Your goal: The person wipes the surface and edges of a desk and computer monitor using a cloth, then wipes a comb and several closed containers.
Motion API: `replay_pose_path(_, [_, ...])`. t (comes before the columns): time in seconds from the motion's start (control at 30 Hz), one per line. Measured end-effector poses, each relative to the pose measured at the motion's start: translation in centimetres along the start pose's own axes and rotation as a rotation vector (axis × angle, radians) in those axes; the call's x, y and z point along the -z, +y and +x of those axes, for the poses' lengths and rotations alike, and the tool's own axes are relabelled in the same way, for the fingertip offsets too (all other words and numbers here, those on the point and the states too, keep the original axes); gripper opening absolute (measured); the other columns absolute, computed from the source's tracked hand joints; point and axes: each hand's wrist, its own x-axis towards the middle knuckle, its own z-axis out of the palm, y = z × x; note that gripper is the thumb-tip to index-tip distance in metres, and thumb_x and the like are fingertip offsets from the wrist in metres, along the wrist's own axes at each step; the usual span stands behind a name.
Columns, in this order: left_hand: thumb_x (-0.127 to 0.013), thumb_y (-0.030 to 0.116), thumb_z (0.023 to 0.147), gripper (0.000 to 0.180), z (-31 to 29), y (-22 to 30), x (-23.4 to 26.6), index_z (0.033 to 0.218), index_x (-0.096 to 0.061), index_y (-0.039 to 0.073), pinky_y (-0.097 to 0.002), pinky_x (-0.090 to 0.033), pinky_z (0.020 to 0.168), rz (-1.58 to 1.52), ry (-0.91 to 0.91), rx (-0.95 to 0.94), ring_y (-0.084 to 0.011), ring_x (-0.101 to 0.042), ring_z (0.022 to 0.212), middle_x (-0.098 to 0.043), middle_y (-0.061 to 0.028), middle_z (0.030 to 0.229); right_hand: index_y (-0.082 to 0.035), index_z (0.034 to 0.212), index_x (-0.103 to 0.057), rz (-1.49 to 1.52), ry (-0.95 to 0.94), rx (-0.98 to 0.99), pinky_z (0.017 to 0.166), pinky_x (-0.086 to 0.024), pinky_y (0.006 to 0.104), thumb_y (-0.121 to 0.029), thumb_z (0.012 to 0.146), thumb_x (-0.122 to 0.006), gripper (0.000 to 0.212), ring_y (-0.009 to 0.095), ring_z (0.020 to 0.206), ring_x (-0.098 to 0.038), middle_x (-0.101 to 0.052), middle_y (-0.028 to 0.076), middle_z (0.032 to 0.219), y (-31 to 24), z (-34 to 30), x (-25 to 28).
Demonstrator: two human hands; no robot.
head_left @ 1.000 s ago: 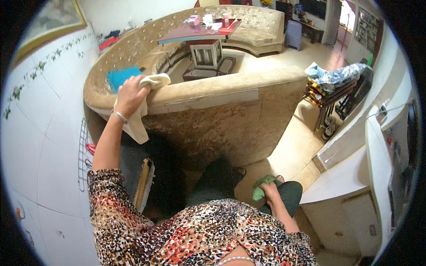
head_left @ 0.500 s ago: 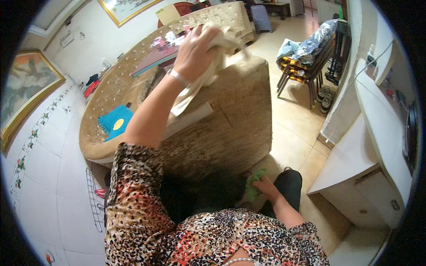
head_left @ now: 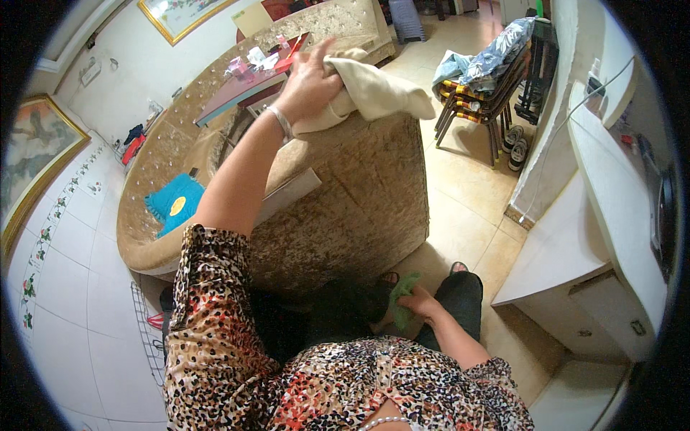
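My left hand [head_left: 309, 87] reaches out over the end of a brown velvet sofa [head_left: 345, 208]. It grips a cream cloth [head_left: 384, 92], whose loose part flares to the right above the sofa's top edge. Some of the fingers are hidden, and one sticks up. Low beside my right leg, my right hand [head_left: 422, 302] is closed round a crumpled green cloth [head_left: 402, 296]. A long pale strip [head_left: 291, 194] lies along the sofa's edge below my left forearm.
The sofa curves away left, with a teal cushion [head_left: 176, 203] on it. Beyond my left arm stands a table [head_left: 233, 104] with small items. Stacked chairs [head_left: 478, 104] under folded fabric and shoes [head_left: 514, 147] are at right, near a white cabinet [head_left: 560, 251].
My left hand has moved slightly left and down in view, and the cream cloth has swung out to the right. My right hand still holds the green cloth. The whole view has shifted a little.
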Motion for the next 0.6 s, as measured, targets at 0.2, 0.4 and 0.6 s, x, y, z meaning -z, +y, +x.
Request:
replay_pose_path(0.2, [-0.071,0.022,0.089,0.053,4.3,-4.4,-2.2,0.139,-0.055,0.016,-0.0373,-0.032,0.115,-0.257,-0.416,-0.549,-0.0300,-0.043,0.135,-0.050,-0.0132,0.141,0.002,0.120,-0.062,-0.067,0.041,0.099,0.080,-0.053,0.0371,-0.011,0.084,-0.069,0.038,0.022,0.095,-0.065,-0.069,0.012,0.107,4.6,2.9,-1.1])
replay_pose_path(0.4, [-0.065,0.029,0.091,0.048,0.9,0.6,-1.7,0.136,-0.056,0.012,-0.0389,-0.040,0.108,0.076,-0.449,-0.423,-0.0298,-0.053,0.126,-0.061,-0.0161,0.124,0.003,0.121,-0.062,-0.118,-0.026,-0.012,0.082,-0.052,0.0382,-0.016,0.083,-0.071,0.044,0.024,0.095,-0.065,-0.069,0.013,0.108,-0.7,-0.4,0.5])
replay_pose_path(0.6, [-0.063,0.023,0.088,0.038,-1.3,-2.5,0.8,0.123,-0.061,0.008,-0.0429,-0.048,0.096,0.222,-0.380,-0.323,-0.0381,-0.060,0.110,-0.063,-0.0216,0.115,0.004,0.126,-0.058,-0.345,0.086,-0.228,0.083,-0.051,0.0376,-0.011,0.085,-0.068,0.044,0.024,0.100,-0.063,-0.066,0.014,0.115,-0.4,0.9,2.0])
